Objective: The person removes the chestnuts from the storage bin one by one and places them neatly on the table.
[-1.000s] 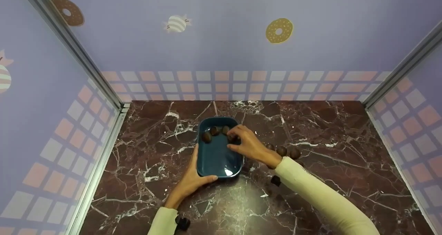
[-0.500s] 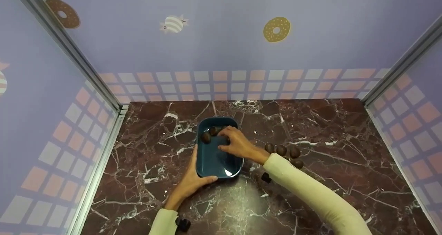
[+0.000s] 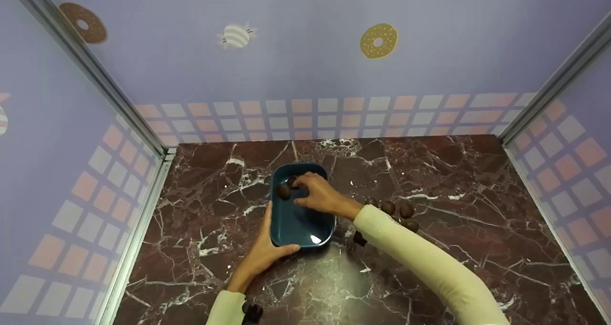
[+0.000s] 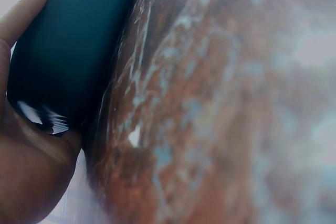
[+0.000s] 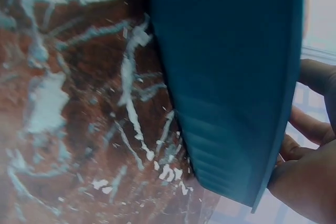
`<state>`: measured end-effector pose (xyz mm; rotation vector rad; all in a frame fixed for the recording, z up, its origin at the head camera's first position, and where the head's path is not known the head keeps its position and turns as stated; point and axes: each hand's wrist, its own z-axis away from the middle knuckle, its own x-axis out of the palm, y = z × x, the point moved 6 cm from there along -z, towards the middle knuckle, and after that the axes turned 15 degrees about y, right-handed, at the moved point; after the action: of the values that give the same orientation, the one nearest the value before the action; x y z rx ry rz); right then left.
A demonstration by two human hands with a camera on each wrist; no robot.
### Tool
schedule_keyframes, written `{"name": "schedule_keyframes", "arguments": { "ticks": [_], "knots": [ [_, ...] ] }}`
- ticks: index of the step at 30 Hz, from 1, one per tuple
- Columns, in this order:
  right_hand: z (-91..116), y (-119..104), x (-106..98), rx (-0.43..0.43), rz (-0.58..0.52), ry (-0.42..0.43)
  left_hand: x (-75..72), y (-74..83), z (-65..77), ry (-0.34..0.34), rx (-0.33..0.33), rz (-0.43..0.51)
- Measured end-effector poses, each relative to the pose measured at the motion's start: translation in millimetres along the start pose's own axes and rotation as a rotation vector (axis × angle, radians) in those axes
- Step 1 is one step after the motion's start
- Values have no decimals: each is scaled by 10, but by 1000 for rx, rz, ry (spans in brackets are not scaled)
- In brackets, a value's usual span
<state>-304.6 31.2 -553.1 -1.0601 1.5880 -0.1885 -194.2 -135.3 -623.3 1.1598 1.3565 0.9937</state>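
A dark teal rectangular dish (image 3: 300, 227) sits on the marbled tabletop. My left hand (image 3: 262, 248) grips its near left corner, thumb over the near rim and fingers along the left side. Its outer wall fills much of the left wrist view, beside my left thumb (image 4: 26, 11). My right hand (image 3: 317, 193) is over the dish, fingers bent, fingertips right at a dark brown, walnut-sized roundish thing (image 3: 292, 182). A second brown roundish thing (image 3: 283, 191) lies by the dish's left wall. My right hand hides part of the dish; I cannot tell whether it pinches anything.
Several more brown roundish things (image 3: 405, 209) lie on the tabletop right of the dish, partly behind the right sleeve (image 3: 420, 253). Patterned purple panels (image 3: 305, 53) stand behind and on both sides, with metal rails (image 3: 138, 248) along the left edge.
My right hand has moved left across the dish, from the brown things near its right wall to those at the left. My left hand has stayed on the dish.
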Motion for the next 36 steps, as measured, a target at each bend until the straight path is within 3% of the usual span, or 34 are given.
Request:
{"name": "schedule_keyframes", "arguments": {
  "ticks": [17, 26, 36],
  "knots": [
    [-212, -11, 249, -23, 99, -83, 15, -7, -6, 18, 17, -1],
    [-296, 31, 298, 53, 47, -98, -6, -2, -11, 27, 4, -25],
    [-292, -29, 332, 53, 71, -148, -8, 8, 9, 13, -1, -31]
  ]
}}
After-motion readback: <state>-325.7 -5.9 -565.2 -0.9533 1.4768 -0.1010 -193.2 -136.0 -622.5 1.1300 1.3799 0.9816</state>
